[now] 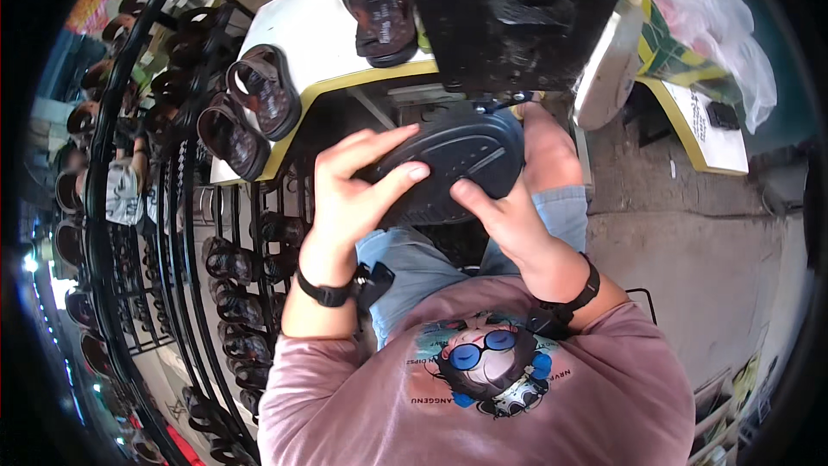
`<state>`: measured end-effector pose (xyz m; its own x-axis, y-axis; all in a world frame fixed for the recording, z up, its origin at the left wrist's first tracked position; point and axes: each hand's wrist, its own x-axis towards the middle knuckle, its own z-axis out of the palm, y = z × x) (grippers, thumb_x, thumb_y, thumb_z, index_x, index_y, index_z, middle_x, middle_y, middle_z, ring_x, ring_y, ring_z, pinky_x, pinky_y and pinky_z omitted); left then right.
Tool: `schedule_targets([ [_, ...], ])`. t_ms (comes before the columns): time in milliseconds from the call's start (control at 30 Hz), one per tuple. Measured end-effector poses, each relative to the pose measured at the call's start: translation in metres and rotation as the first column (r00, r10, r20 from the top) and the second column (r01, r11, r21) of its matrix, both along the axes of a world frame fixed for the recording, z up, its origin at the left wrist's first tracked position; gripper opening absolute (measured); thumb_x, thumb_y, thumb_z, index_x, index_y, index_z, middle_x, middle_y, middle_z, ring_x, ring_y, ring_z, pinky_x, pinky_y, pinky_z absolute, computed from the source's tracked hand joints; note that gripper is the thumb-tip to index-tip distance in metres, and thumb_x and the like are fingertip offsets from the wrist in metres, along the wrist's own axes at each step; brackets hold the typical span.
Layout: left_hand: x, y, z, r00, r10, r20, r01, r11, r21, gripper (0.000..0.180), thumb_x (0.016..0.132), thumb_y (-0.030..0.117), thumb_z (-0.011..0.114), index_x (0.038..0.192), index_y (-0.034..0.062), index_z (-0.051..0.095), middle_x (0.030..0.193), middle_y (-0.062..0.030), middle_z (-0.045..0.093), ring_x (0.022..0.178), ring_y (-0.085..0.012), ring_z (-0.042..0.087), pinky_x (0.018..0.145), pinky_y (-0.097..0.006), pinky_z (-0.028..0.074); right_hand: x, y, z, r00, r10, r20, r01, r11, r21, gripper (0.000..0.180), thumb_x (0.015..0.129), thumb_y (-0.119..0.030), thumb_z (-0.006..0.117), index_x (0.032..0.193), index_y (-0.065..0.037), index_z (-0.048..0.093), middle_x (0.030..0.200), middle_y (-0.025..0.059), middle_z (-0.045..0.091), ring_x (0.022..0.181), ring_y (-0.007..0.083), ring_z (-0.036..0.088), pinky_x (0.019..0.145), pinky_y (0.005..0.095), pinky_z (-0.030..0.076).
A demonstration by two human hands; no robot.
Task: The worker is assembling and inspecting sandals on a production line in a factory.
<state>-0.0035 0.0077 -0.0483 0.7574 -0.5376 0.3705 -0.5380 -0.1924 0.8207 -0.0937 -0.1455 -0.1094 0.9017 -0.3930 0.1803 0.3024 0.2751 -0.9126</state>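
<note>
**Q:** Now, where does the sole sit against your fingers?

**Me:** Both hands are on the dark shoe sole (pixel 453 160), tread side up. My left hand (pixel 349 198) is closed on its near-left end: the upper fingers lie flat across the top face, and one finger below them presses into the lower edge. My right hand (pixel 509 220) clamps the lower right rim; its thumb lies on the tread, pointing up-left, and the other fingers are hidden beneath the sole. So both grips are closed on the same piece.

**Q:** Edges?

**Me:** Beyond my fingertips, the sole's far rim meets the foot of the black machine (pixel 509 13). I cannot tell whether it touches. Left of my left fingers runs the yellow-trimmed edge of the white table (pixel 319 34), carrying brown sandals (pixel 263 91). One more sandal (pixel 379 13) lies further up.

**Q:** Room to move?

**Me:** Tight left: a black wire rack (pixel 185 233) filled with sandals stands close outside my left wrist. Right of my right hand, bare concrete floor (pixel 690 250). Beneath the sole are my knees in blue jeans (pixel 414 263).
</note>
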Motion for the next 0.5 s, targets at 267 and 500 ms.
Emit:
schedule_targets([
  [267,-0.067,-0.031,-0.06,0.92,-0.056,-0.388,-0.103,0.92,-0.378,0.047,0.076,0.004,0.073,0.118,-0.0038,0.055,0.111,-0.0074,0.051,0.104,-0.0155,0.054,0.09,-0.028,0.044,-0.007,-0.054,0.033,0.998,-0.053,0.016,0.055,0.958,-0.283,0.043,0.064,-0.021,0.085,0.087,0.0,0.056,0.082,0.0061,0.063,0.073,0.0103,0.06,0.067,0.0263,0.049],
  [500,-0.033,-0.042,-0.031,0.77,-0.351,-0.532,0.199,0.925,-0.323,0.06,0.074,0.007,0.076,0.125,0.0005,0.046,0.118,-0.007,0.056,0.11,-0.0144,0.05,0.095,-0.031,0.041,0.007,-0.075,0.089,0.966,-0.197,-0.167,-0.071,0.418,-0.906,0.038,0.06,-0.024,0.085,0.084,-0.004,0.063,0.082,0.0052,0.063,0.072,0.016,0.061,0.067,0.0289,0.05],
])
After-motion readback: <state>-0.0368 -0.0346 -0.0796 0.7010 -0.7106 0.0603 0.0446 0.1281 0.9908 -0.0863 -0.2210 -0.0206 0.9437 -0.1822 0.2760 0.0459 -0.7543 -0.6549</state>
